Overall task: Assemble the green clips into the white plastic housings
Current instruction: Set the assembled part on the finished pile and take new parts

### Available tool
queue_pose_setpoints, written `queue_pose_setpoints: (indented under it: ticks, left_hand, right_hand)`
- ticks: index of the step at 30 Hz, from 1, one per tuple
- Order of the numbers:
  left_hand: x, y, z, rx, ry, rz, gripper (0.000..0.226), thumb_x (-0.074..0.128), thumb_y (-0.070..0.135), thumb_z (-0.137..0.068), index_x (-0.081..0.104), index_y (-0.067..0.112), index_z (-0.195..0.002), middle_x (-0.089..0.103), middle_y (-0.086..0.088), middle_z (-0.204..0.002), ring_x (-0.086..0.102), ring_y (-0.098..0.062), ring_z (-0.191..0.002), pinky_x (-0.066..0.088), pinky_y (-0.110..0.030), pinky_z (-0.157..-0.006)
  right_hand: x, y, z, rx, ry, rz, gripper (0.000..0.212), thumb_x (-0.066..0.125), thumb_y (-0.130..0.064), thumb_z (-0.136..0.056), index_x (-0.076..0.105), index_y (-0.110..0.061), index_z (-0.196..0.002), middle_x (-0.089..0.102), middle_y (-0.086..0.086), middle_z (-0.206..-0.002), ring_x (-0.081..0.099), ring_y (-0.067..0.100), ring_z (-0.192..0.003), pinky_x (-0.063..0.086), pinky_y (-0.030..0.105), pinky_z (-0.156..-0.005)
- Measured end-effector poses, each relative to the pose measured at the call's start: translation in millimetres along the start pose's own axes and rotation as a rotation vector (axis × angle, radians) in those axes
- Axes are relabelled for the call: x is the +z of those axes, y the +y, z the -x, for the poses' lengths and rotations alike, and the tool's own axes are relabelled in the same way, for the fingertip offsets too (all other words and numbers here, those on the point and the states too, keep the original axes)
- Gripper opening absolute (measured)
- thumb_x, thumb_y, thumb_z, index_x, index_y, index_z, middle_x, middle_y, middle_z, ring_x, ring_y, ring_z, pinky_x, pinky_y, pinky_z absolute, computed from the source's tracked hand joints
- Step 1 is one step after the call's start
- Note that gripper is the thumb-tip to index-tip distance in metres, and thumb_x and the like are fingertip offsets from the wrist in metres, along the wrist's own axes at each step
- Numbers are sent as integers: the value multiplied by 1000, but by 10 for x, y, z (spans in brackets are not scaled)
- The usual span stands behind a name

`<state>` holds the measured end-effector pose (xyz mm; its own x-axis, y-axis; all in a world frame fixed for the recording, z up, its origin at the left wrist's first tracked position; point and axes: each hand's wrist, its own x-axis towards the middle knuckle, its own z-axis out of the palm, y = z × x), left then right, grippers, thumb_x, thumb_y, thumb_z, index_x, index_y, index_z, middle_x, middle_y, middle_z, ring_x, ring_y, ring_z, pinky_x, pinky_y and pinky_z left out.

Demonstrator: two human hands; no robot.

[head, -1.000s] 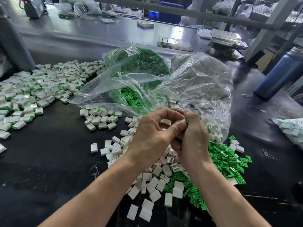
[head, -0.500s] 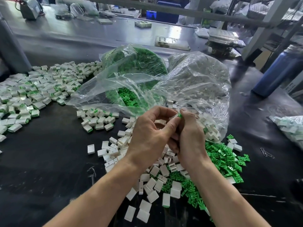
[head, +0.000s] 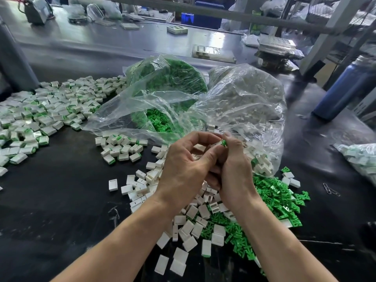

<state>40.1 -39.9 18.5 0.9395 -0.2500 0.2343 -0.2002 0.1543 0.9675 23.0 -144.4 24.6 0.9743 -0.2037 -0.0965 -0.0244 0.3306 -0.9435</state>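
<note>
Pinching green clip (head: 224, 142) at fingertips, right hand (head: 234, 171) curled; left hand (head: 183, 169) touching it, fingers bent around white housing (head: 217, 143), mostly hidden. Below hands: loose white housings (head: 189, 226), green clips (head: 274, 198) at right. Plastic bags (head: 234, 102) far behind.

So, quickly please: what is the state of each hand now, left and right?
Left hand: fingers curled, pinching the white housing at the fingertips.
Right hand: fingers curled, pinching the green clip against the housing.
</note>
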Motion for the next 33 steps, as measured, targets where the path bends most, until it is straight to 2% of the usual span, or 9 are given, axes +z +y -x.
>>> queue_pose_setpoints:
  ticks: [4, 7, 10, 16, 19, 24, 28, 30, 33]
  left_hand:
    - [7, -7, 0, -16, -15, 64, 6, 72, 10, -95, 71, 10, -100, 78, -3, -97, 77, -17, -76, 64, -34, -59]
    - [-3, -39, -14, -28, -33, 64, 6, 72, 11, -95, 71, 11, -101, 77, -7, -94, 76, -19, -79, 63, -34, -63]
    - [-3, -75, -26, -35, -37, 54, 11, 73, 19, -92, 72, 13, -101, 78, -6, -101, 76, -24, -91, 62, -39, -74]
    - [23, -103, -22, -34, -19, 80, 3, 72, 14, -95, 72, 15, -98, 78, -4, -107, 76, -22, -98, 61, -32, -76]
    - [40, -87, -17, -37, -7, 86, 3, 72, 12, -95, 72, 12, -98, 78, -4, -105, 76, -21, -95, 61, -30, -73]
    - [49, -47, -8, -37, 12, 82, 5, 74, 10, -93, 73, 15, -94, 79, -3, -102, 77, -20, -94, 62, -30, -74]
    - [43, -30, 5, -35, 13, 72, 4, 74, 10, -93, 74, 11, -97, 79, -4, -101, 77, -20, -94, 63, -31, -75]
    - [44, -24, 12, -32, 16, 54, 6, 74, 11, -93, 73, 9, -99, 79, -4, -102, 77, -20, -94, 64, -33, -76]
    - [48, -18, 13, -34, 22, 48, 8, 74, 11, -93, 73, 7, -100, 79, -6, -102, 77, -22, -94, 65, -40, -76]
  right_hand:
    - [1, 10, -1, -28, -11, -10, 51, 36, -44, -109, 77, -26, -87, 63, 5, -67, 58, 11, -53, 42, 18, -40]
    - [10, 18, -9, -45, 14, -2, 50, 36, -41, -109, 77, -26, -85, 73, 15, -83, 69, 19, -65, 48, 21, -44]
    - [17, 61, -20, -72, 47, 53, 51, 34, -40, -106, 78, -27, -84, 79, 17, -91, 76, 26, -79, 60, 32, -54]
    - [22, 136, -90, -128, 111, 63, 46, 37, -39, -92, 79, -27, -80, 77, 17, -82, 73, 26, -74, 57, 35, -58]
    - [2, 166, -111, -149, 112, 48, 45, 37, -38, -91, 79, -22, -81, 77, 15, -80, 74, 26, -73, 59, 34, -56]
    - [-9, 182, -116, -150, 121, 45, 46, 38, -36, -91, 77, -12, -88, 77, 19, -86, 75, 31, -78, 63, 40, -61]
    - [-5, 187, -97, -157, 118, 80, 49, 37, -38, -92, 76, -9, -94, 76, 22, -89, 75, 39, -84, 63, 50, -68]
    - [-3, 188, -91, -171, 113, 77, 48, 37, -39, -92, 78, -13, -90, 76, 21, -87, 75, 35, -80, 63, 46, -64]
    - [17, 166, -85, -180, 119, 71, 44, 39, -37, -89, 80, -21, -82, 76, 13, -77, 72, 25, -68, 58, 33, -52]
